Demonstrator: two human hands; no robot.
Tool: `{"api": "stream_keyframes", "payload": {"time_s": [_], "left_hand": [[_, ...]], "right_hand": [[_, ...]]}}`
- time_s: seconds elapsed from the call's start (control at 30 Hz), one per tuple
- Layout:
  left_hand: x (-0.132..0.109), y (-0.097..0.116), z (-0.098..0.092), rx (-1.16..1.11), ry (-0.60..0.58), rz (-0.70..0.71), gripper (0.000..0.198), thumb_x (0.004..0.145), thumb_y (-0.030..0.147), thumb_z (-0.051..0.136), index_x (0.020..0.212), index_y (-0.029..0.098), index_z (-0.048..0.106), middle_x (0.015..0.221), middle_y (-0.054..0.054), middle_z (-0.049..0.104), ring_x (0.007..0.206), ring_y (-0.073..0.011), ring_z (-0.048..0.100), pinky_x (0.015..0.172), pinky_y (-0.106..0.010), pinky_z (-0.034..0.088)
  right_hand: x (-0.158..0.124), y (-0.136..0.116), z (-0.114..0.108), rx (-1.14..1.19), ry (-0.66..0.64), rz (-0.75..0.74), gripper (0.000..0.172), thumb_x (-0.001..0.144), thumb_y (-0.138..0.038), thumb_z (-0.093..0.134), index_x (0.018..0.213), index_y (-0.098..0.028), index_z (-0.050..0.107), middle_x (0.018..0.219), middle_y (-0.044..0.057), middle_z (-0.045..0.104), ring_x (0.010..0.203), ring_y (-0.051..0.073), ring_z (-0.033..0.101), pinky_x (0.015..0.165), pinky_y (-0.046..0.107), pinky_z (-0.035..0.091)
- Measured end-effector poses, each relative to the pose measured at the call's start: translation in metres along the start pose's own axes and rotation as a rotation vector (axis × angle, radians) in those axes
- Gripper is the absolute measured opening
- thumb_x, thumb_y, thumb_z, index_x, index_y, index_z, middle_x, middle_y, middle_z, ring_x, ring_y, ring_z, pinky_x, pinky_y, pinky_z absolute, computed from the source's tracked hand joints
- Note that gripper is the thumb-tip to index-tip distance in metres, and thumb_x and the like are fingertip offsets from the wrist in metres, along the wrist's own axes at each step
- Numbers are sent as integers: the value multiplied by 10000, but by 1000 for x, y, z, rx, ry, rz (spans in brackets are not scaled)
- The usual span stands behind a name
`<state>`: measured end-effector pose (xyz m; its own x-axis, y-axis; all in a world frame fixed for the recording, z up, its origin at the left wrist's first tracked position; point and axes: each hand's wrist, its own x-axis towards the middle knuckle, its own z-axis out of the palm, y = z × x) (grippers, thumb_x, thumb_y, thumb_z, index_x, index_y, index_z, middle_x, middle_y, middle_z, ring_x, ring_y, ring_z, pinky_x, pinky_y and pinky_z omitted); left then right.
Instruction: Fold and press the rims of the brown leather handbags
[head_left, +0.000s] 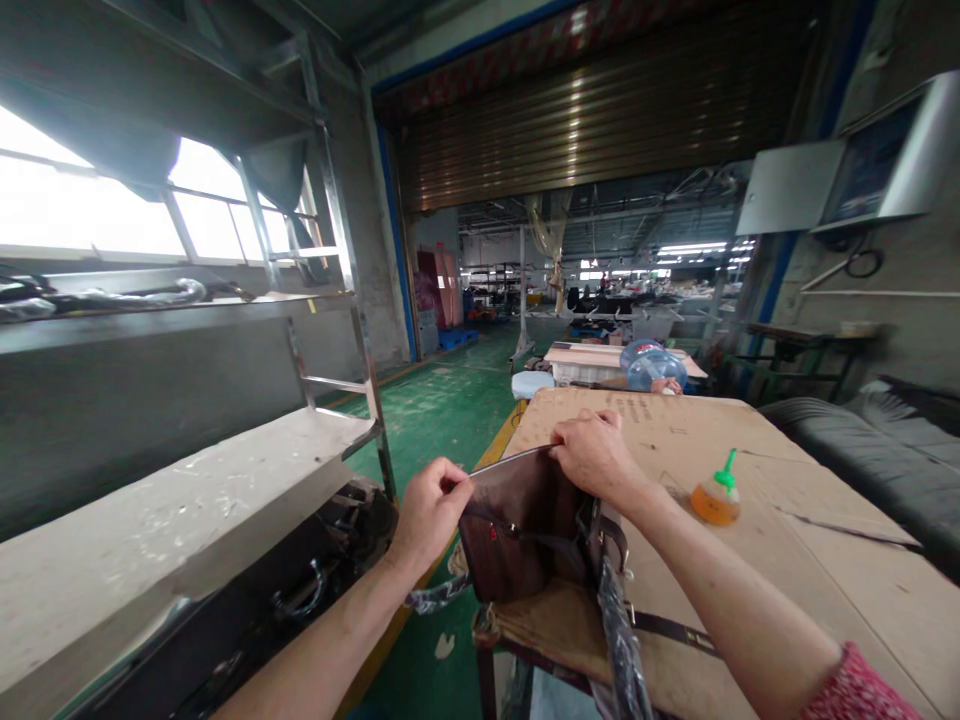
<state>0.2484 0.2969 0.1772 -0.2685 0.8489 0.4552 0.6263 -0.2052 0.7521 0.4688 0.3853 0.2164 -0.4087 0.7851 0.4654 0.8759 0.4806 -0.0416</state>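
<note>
Roller shutter (592,120): part-raised, top ctr of frame, bkgd only.
Rack (187,480): L side of frame, well apart from bag, strip of green floor (450,400) btwn.
Table (697,420): cardboard-topped, fills lower R; its near L corner is by the bag.
Bag (510,510): dk brown, lower ctr, directly btwn hands; top edge runs L–R, rising to R. Full support under it: can't tell.
Jug (651,366): clear blue, R of ctr beyond table's far edge; not in the way.
Wrapped strap (619,630): plastic-covered, hangs below R hand, bottom ctr; closest clutter.
R hand (592,455): gripping edge's upper R part; farther up frame.
L hand (431,510): fingers + thumb pinching edge's L end.
Bottle (716,495): orange liquid, green nozzle, on table R of R hand, clear of bag.
</note>
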Motion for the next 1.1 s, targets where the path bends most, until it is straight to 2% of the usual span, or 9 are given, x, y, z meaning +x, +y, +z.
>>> {"api": "stream_keyframes", "payload": {"time_s": [0.07,0.13,0.23,0.33,0.47,0.53,0.73,0.87,1.1], "left_hand": [[1,-2,1,-25,21,6,126,738,271,580,669,179,531,595,40,537,602,-130,513,582,-228,367],[3,-5,1,-69,12,10,112,736,284,586,772,180,561,610,49,535,612,-131,520,588,-227,375],[6,-8,-3,-94,-115,-6,239,767,331,568,937,177,633,693,25,614,670,-150,569,633,-243,409],[6,-8,-8,23,-198,12,240,808,366,529,782,173,669,704,-4,643,696,-166,583,646,-256,406],[3,-7,-7,177,-67,221,233,847,304,487,731,179,645,759,-19,644,762,-165,588,704,-257,402],[3,-7,-5,204,-45,280,237,864,306,479,737,180,634,775,-22,640,777,-162,587,710,-251,402],[8,-4,0,150,-135,244,244,848,344,550,686,174,618,683,10,596,687,-134,565,651,-234,385],[16,-2,2,192,-128,248,254,847,300,551,631,170,584,641,17,570,654,-127,547,634,-237,372],[32,23,9,404,-303,422,97,827,310,627,844,232,682,830,10,662,803,-151,609,694,-243,394]], "right_hand": [[-1,1,0,4,7,0,116,776,-227,593,732,-229,700,777,48,691,923,241,551,828,404,223],[-1,1,0,6,13,0,119,776,-222,592,723,-231,698,768,46,690,920,239,550,822,403,223],[-1,2,1,3,19,-3,123,777,-219,591,716,-233,696,771,45,688,915,239,553,822,405,222],[-1,2,4,9,25,-10,115,775,-226,597,716,-235,694,768,42,683,918,240,553,833,408,219],[1,3,6,17,46,-2,112,769,-232,604,698,-236,691,758,42,683,907,241,551,835,415,214],[2,4,7,16,51,6,113,762,-222,605,693,-234,693,759,43,684,906,241,550,839,417,211],[-1,7,4,15,37,17,110,752,-214,598,713,-234,699,768,39,690,918,234,552,840,414,207],[-2,9,2,-4,50,10,114,748,-220,592,704,-228,697,770,45,695,897,230,558,822,413,212],[-1,17,0,-19,43,17,120,746,-223,585,705,-227,698,769,54,696,902,239,553,810,406,222]]}}
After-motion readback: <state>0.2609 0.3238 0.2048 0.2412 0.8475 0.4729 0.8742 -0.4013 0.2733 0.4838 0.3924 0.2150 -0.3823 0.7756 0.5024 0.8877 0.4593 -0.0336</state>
